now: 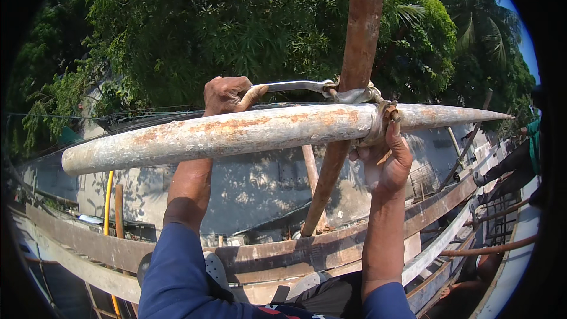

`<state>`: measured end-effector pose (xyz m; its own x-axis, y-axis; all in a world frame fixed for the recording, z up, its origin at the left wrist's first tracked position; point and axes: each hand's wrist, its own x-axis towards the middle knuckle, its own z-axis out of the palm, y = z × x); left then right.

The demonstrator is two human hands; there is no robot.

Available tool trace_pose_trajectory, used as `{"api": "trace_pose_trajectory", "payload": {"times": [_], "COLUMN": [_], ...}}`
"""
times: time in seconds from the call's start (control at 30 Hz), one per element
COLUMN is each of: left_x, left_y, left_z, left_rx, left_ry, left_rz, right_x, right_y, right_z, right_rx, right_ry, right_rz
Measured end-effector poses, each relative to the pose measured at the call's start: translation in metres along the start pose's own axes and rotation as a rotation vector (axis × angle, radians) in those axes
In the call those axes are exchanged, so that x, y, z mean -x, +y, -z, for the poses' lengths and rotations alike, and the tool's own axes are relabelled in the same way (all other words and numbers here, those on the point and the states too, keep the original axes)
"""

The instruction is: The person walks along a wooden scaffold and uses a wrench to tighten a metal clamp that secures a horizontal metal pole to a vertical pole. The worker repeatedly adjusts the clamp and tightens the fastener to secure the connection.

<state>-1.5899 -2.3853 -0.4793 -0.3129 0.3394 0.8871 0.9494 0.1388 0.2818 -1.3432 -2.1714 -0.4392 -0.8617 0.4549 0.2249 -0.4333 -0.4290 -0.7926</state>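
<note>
A scaffold pipe [236, 131], flaked with white and rust, runs across in front of me and crosses a rusty upright pipe [361, 23]. At the crossing a metal scaffold clamp [373, 129] wraps round the pipes. My left hand [227, 94], its forearm passing behind the level pipe, is closed on the handle of a wrench [292, 86]. The wrench's far end meets a bolt on the clamp's left side. From below, my right hand [390, 162] grips the clamp, its thumb against a bolt end; some fingers are hidden behind.
Wooden planks [271, 260] curve across below, near my shoes [217, 269]. A yellow hose or pipe [109, 201] stands at left. Another person's legs [502, 168] show on the right, near rusty bars [496, 249]. Trees [236, 29] fill the background.
</note>
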Motion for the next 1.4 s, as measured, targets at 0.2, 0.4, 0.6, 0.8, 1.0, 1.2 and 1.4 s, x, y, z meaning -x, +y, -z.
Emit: {"api": "trace_pose_trajectory", "payload": {"times": [0.2, 0.4, 0.6, 0.8, 1.0, 1.2, 1.4], "left_x": [0.016, 0.044, 0.101, 0.165, 0.147, 0.137, 0.134], "left_y": [0.007, -0.02, -0.048, 0.018, 0.014, 0.014, 0.005], "left_z": [-0.012, -0.029, -0.069, -0.154, -0.115, -0.114, -0.104], "left_rx": [-0.174, -0.078, -0.155, -0.454, -0.448, -0.339, -0.309], "left_ry": [0.01, 0.104, 0.193, -0.015, -0.086, -0.019, -0.04], "left_rz": [0.265, 0.474, 0.184, 0.749, 0.213, 0.163, 0.109], "right_x": [0.002, -0.001, -0.007, 0.001, 0.0, -0.002, -0.002], "right_y": [-0.002, 0.003, 0.002, -0.002, 0.0, 0.005, 0.006], "right_z": [-0.001, 0.015, 0.029, 0.008, -0.006, 0.008, 0.009], "right_rx": [0.015, 0.044, -0.008, -0.005, 0.002, -0.002, -0.004], "right_ry": [0.029, -0.021, -0.209, 0.068, 0.098, -0.036, -0.02], "right_rz": [-0.025, 0.029, -0.02, -0.05, -0.041, -0.003, -0.021]}}
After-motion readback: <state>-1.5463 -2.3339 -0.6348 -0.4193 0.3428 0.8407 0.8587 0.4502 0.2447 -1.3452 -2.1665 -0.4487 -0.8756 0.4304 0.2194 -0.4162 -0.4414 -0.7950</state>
